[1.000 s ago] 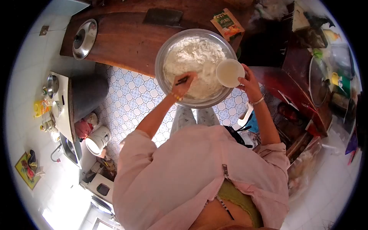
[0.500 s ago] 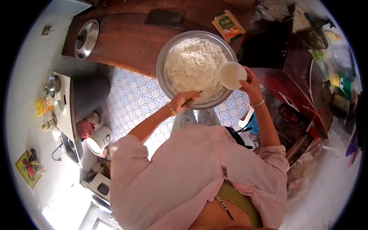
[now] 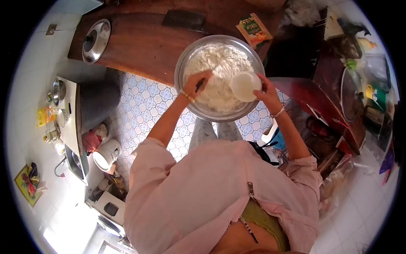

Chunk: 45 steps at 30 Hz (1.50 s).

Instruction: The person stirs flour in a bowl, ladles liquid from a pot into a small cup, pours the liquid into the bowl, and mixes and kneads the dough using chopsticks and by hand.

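Observation:
A large metal bowl [image 3: 179, 63] holds a heap of pale flour or dough [image 3: 218, 63] at the table's front edge. Over the left part of the bowl is my left hand [image 3: 197, 84], closed round a thin dark stick, probably chopsticks, whose lower end is lost in blur. My right hand [image 3: 266, 93] grips the rim of a white cup [image 3: 244, 86] above the right side of the bowl. The cup is tilted toward the flour, and whether liquid is leaving it cannot be made out.
On the wooden table [image 3: 139, 46] lie a metal lid [image 3: 96, 41], a dark flat board [image 3: 184, 20] and an orange-green packet [image 3: 254, 30]. A white bucket [image 3: 108, 154] stands on the tiled floor at the left. A glass lid [image 3: 352, 93] leans at the right.
My left hand has moved up and left over the flour from the bowl's near rim. The cup in my right hand has shifted left and tilted further.

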Tool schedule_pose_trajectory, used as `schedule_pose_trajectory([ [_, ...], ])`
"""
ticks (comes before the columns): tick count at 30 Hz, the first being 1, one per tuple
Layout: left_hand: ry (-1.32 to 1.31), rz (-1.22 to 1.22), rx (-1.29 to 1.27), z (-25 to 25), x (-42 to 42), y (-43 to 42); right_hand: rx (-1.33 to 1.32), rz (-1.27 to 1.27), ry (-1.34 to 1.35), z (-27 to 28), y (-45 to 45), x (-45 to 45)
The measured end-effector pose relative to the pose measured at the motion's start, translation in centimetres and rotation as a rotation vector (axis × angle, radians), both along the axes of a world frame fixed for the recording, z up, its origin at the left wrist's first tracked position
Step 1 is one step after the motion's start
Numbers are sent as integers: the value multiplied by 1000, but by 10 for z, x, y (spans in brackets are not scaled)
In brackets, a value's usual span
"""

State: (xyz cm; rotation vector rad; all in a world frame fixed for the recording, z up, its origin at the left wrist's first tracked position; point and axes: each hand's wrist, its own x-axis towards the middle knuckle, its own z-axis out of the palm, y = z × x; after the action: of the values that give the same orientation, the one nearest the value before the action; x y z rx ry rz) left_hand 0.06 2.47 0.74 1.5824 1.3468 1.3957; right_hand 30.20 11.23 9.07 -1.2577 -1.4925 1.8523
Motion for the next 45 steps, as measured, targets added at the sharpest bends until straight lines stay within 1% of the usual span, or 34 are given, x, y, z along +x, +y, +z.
schedule_pose_trajectory([
  [1, -63, -98, -278, 5, 3, -10, 22, 62, -16, 1, 0, -9],
  [2, -98, -144, -419, 12, 4, -25, 21, 65, -16, 3, 0, -16],
  [3, -125, -185, -561, 21, 5, -40, -62, 41, -8, 9, 2, -27],
  [4, -169, -243, -602, 40, 1, -55, -144, 16, 2, 11, 4, -36],
  [7, -235, -279, -358, 38, 20, -85, -125, 45, 30, -2, 15, -56],
  [8, -207, -325, -322, 36, 35, -88, -127, 46, 28, -5, 17, -59],
  [9, -181, -370, -284, 38, 50, -90, -71, 21, 36, -8, 20, -62],
  [10, -220, -412, -363, 38, 61, -83, -13, -5, 46, -9, 23, -65],
  [11, -257, -450, -444, 38, 72, -76, -9, -7, 46, -10, 28, -65],
  [12, -227, -420, -520, 26, 80, -63, 27, -26, 61, -10, 33, -61],
  [14, -203, -389, -593, 15, 70, -36, 66, -43, 70, -6, 42, -49],
  [16, 77, -216, -122, 24, 41, -19, 73, -128, 11, 8, 45, -35],
  [18, -99, -48, -76, 17, 16, -14, 52, -155, 40, 15, 49, -24],
  [20, -207, 81, -215, 29, -7, 2, 5, -215, -21, 19, 45, -10],
  [21, -209, 82, -217, 33, -11, 14, 3, -213, -22, 22, 42, -5],
  [23, -173, 200, -232, 36, -21, 44, -55, -238, -1, 26, 38, 3],
  [24, -174, 193, -230, 27, -18, 56, -85, -255, 9, 27, 37, 5],
  [26, -93, 123, 52, 1, 6, 69, -103, -260, 23, 28, 34, 10],
  [28, -379, -22, -157, -4, 33, 57, -123, -258, 41, 28, 31, 12],
  [29, -546, -216, -412, -1, 31, 46, -144, -263, 71, 28, 30, 11],
  [31, -272, -299, -316, 22, 37, 17, -156, -268, 107, 28, 32, 9],
  [33, -168, -393, -540, 37, 26, -14, -148, -292, 59, 27, 30, 9],
  [35, -404, -513, -734, 28, 9, -49, -134, -277, 32, 21, 31, 13],
  [36, -403, -516, -735, 32, 15, -58, -121, -260, 5, 18, 32, 14],
  [37, -308, -516, -501, 38, 22, -70, -125, -263, 3, 19, 30, 15],
  [39, -201, -566, -299, 49, 40, -84, -91, -272, 1, 20, 29, 14],
  [41, -189, -627, -329, 46, 69, -72, -75, -263, -17, 13, 29, 17],
  [43, 33, -492, -566, 20, 85, -48, -63, -259, -39, 12, 28, 17],
  [45, -273, -387, -520, -6, 71, -19, -87, -260, -8, 24, 25, 15],
])
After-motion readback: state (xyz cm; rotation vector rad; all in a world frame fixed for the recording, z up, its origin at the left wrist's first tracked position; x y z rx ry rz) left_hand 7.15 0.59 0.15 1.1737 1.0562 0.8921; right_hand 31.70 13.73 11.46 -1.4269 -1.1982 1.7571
